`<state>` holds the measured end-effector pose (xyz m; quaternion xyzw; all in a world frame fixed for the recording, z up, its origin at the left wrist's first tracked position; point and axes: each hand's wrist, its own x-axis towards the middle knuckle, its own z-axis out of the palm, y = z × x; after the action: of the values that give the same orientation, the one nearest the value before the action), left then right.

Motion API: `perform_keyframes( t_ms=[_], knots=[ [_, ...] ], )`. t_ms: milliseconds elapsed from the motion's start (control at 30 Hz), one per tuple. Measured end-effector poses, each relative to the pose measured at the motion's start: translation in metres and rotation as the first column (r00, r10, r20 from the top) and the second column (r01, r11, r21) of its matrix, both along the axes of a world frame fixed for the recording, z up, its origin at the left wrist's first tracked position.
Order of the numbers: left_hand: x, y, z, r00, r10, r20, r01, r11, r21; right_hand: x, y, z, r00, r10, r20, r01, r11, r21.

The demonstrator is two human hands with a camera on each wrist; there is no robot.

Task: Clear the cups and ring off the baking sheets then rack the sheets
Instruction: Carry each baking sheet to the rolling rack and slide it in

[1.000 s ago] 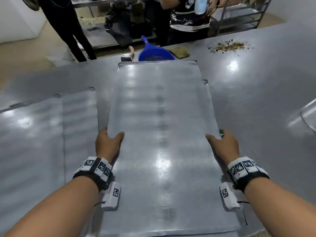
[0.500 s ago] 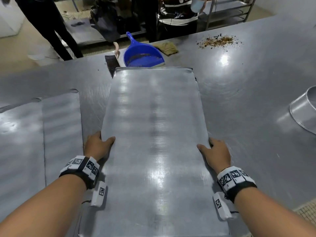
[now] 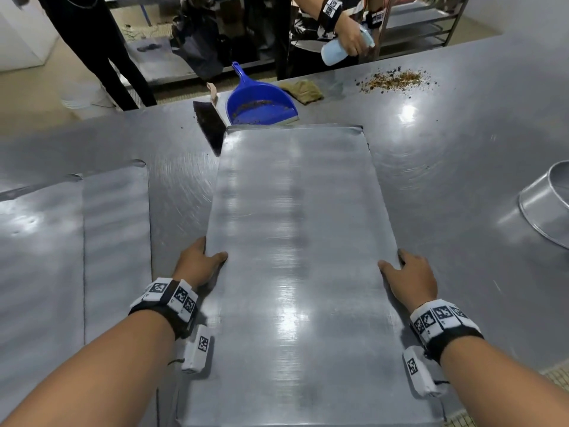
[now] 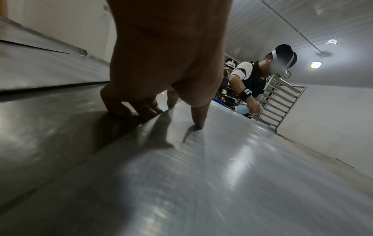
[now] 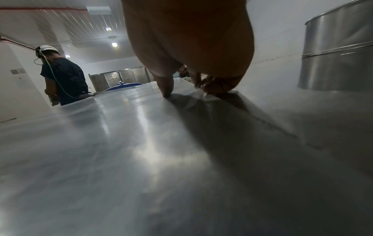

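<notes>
A long bare metal baking sheet (image 3: 295, 241) lies lengthwise in front of me on the steel table. My left hand (image 3: 200, 263) grips its left edge, thumb on top and fingers curled under the rim (image 4: 129, 110). My right hand (image 3: 406, 272) grips the right edge the same way, thumb pressed on the sheet (image 5: 167, 94). A second baking sheet (image 3: 77, 257) lies flat at the left. A metal ring (image 3: 551, 204) stands at the right edge of the table, seen as a tall wall in the right wrist view (image 5: 339, 47). No cups are in view.
A blue dustpan (image 3: 261, 106) and a dark brush (image 3: 209, 124) lie just beyond the sheet's far end, with a rag (image 3: 303, 90) beside them. Crumbs (image 3: 394, 80) are scattered at the far right. Other people stand across the table; one holds a spray bottle (image 3: 338, 52). A metal rack (image 4: 282, 102) stands behind.
The sheet in my hands has come towards me, away from the dustpan. The ring at the right has come further into view.
</notes>
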<state>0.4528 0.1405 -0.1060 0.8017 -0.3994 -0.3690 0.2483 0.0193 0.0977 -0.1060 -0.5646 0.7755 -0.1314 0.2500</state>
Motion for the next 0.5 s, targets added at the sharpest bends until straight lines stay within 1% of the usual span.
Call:
perform_keyframes(
  t_ms=[100,200,267,400,500],
  knots=[
    [-0.018,-0.001,0.001,0.999,-0.039,-0.016,0.039,0.999,-0.002,-0.017,-0.004,0.002,1.0,-0.009,-0.012,0.009,1.0,0.007],
    [-0.029,-0.007,0.002,0.997,-0.077,0.026,0.076,0.997,0.015,-0.027,-0.006,0.003,1.0,-0.011,0.004,0.011,1.0,-0.001],
    [-0.029,-0.01,0.002,0.993,-0.098,0.068,0.095,0.994,0.048,-0.029,-0.005,0.003,1.0,-0.008,0.005,0.008,1.0,-0.015],
    [-0.022,-0.014,0.0,0.985,-0.135,0.106,0.122,0.985,0.122,-0.031,-0.004,-0.003,1.0,-0.02,0.003,0.02,1.0,-0.023],
    [-0.019,-0.017,0.0,0.971,-0.185,0.153,0.156,0.971,0.182,-0.032,-0.005,-0.005,1.0,-0.012,-0.025,0.012,1.0,-0.011]
  ],
)
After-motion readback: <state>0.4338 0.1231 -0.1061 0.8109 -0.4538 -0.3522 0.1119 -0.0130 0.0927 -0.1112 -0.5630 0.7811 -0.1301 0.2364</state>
